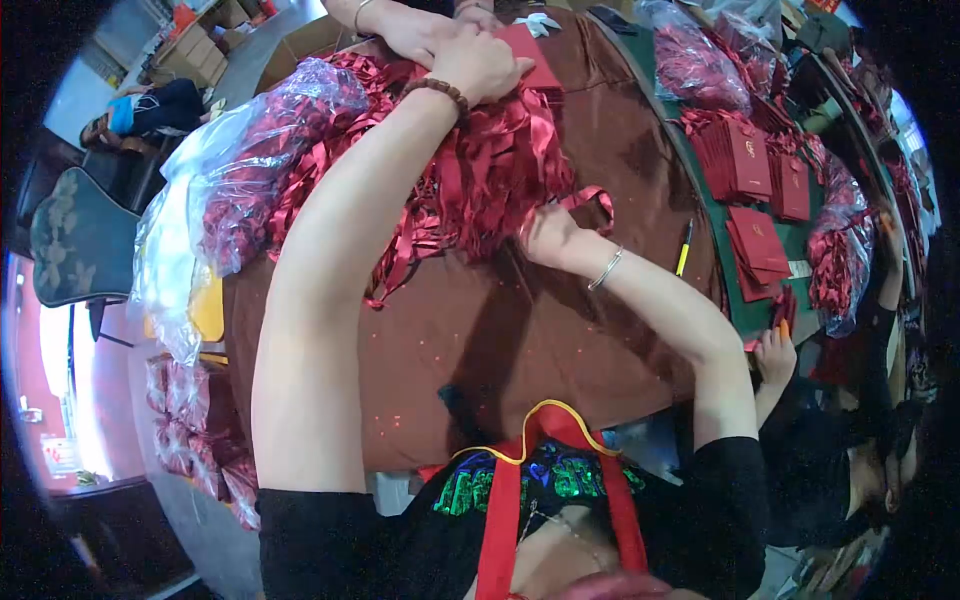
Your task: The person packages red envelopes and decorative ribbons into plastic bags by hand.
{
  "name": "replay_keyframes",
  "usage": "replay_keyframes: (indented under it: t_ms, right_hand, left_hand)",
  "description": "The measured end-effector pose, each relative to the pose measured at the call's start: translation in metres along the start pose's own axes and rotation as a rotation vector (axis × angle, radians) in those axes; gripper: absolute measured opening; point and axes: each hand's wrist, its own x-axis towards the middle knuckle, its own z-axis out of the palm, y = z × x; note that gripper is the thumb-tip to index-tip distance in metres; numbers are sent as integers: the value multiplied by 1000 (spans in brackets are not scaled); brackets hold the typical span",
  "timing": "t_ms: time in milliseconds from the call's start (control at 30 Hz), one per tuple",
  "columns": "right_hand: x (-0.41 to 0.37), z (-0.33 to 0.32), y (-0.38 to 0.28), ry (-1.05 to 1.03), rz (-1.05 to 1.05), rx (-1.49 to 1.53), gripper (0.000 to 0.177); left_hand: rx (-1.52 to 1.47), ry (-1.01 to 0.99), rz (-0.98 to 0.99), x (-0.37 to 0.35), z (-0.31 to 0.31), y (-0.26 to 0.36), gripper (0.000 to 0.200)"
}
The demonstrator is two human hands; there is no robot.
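Note:
A heap of glossy red ribbons (470, 185) lies on the brown-covered table (600, 320). My left hand (480, 65), with a beaded bracelet at the wrist, is closed at the far top of the heap, and strands hang below it. Its fingertips are mostly hidden. Just beyond the thumb is a stack of red cards (530, 62). At the heap's near right edge, my right hand (552, 237), wearing a silver bangle, is closed on ribbon strands; a loop of ribbon (597, 202) curls out beside it. Another person's hand (420, 35) is close against my left hand.
Clear plastic bags (235, 190) of red ribbon lie at the left. A yellow pen (686, 248) rests near the table's right edge. On the green table to the right are red cards (738, 160) and more bagged ribbon (838, 255). Another person's hand (775, 355) is there.

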Motion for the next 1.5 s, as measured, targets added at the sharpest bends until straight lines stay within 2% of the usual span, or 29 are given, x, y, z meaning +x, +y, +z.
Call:
replay_keyframes:
  t_ms: [33, 67, 100, 133, 167, 200, 267, 300, 333, 400, 433, 500, 600, 667, 733, 800, 933, 1033, 1067, 1133, 1167, 1200, 1267, 1300, 1333, 1400, 1467, 1500]
  right_hand:
    - [3, -11, 4, -273, -25, -20, 15]
    - [5, -22, 8, -279, -16, -14, 15]
    - [7, -33, 10, 69, 3, -315, 11]
    - [8, -36, 8, 134, 92, -323, 11]
    - [8, -39, 6, 198, 182, -326, 12]
    - [4, -37, 9, 193, 192, -324, 12]
    - [-6, -35, 22, 168, 13, -271, 11]
    - [-4, -45, 26, -23, 248, 19, 10]
    - [-1, -56, 30, -161, 526, 253, 12]
    - [-4, -61, 41, -365, 642, 240, 13]
    - [-7, -68, 41, -369, 647, 237, 13]
    - [-12, -84, 39, -344, 390, -155, 13]
    - [-1, -85, 53, -377, 494, -46, 14]
    - [5, -80, 57, -448, 521, -118, 14]
    - [8, -92, 62, -439, 430, -214, 15]
    - [6, -101, 70, -469, 462, -203, 14]
    - [6, -103, 76, -452, 378, -331, 11]
    - [7, -101, 84, -472, 270, -265, 10]
    - [11, -92, 86, -467, 267, -272, 10]
    - [24, -79, 96, -573, 458, -375, 12]
    - [29, -79, 107, -695, 487, -298, 16]
    - [35, -75, 113, -693, 482, -301, 16]
    - [44, -66, 120, -754, 485, -323, 19]
    - [46, -77, 116, -782, 408, -388, 21]
    - [45, -83, 122, -783, 402, -390, 21]
    - [36, -90, 135, -564, 120, -583, 23]
    - [31, -92, 134, -524, 103, -665, 22]
    - [34, -97, 132, -616, 104, -665, 22]
  left_hand:
    - [-12, 32, 66, 3, 7, -5, 51]
    - [-17, 27, 75, 9, 14, -9, 51]
    - [9, -42, 95, 12, 12, -8, 51]
    - [35, -111, 117, 13, 12, -8, 52]
    - [-4, 42, 92, 6, 14, -10, 54]
    - [-6, 37, 102, 10, 22, -18, 54]
    - [263, 24, 418, 24, 42, -31, 49]
    - [95, 66, 158, -1, 3, -7, 50]
    - [89, 63, 163, 0, 5, -6, 50]
    - [131, 6, 113, 5, 6, -8, 51]
    - [94, -52, 88, 7, 6, -6, 52]
    - [91, -32, 105, 7, 6, -6, 53]
    - [78, -15, 116, 4, 4, -7, 55]
    - [25, 33, 127, 0, 0, -7, 56]
    - [47, 1, 116, 0, -3, -5, 57]
    - [31, -68, 92, 4, -3, -4, 55]
    - [-8, 48, 38, 4, -1, 3, 55]
    - [-13, -58, 10, 7, -2, 0, 54]
    - [-10, -51, 5, 7, 0, -2, 54]
    - [9, 9, 71, 6, 5, -8, 54]
    - [18, -69, 107, 9, 7, -10, 53]
    - [18, -67, 101, 14, 18, -15, 53]
    - [5, 29, 180, 22, 40, -24, 54]
    - [-110, 55, 35, 5, 13, -9, 53]
    - [-113, 55, 29, 3, 7, -9, 53]
    - [-33, 70, 83, 1, 6, -8, 55]
    - [-53, 61, 78, 2, 5, -7, 55]
    - [-39, 51, 76, 3, 6, -7, 55]
